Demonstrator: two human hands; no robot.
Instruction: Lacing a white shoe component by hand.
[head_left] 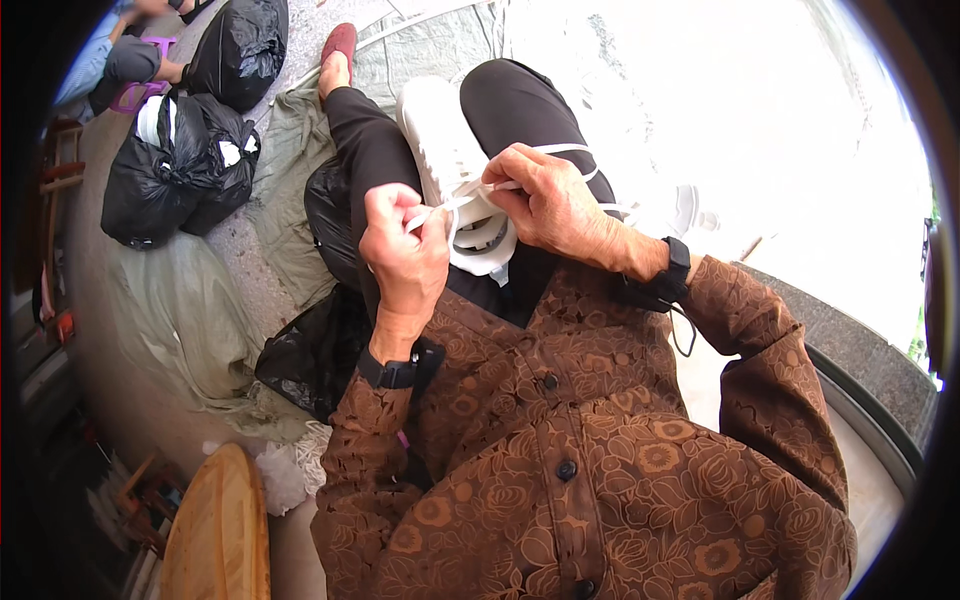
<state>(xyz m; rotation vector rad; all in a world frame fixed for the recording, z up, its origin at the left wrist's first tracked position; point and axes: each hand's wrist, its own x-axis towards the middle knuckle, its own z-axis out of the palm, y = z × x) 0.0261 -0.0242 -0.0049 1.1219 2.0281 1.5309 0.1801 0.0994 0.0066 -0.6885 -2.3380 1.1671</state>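
A white sneaker (435,130) rests between my thighs, its toe pointing away and its heel opening toward me. My left hand (402,240) is closed at the left of the shoe's opening, pinching a white shoelace (460,201). On the other side my right hand (548,198) pinches the lace too, fingertips close to the tongue. The lace runs between both hands across the top of the shoe. A loose length of it trails from my right hand over my right thigh. Inside the shoe, the insole area is partly visible; the eyelets under my fingers are hidden.
Tied black plastic bags (155,180) stand at the left, near another person's leg and purple sandals (140,85). Greenish sheeting (190,320) covers part of the floor. A round wooden board (218,530) is at lower left. White lace bundles (312,455) lie beside it.
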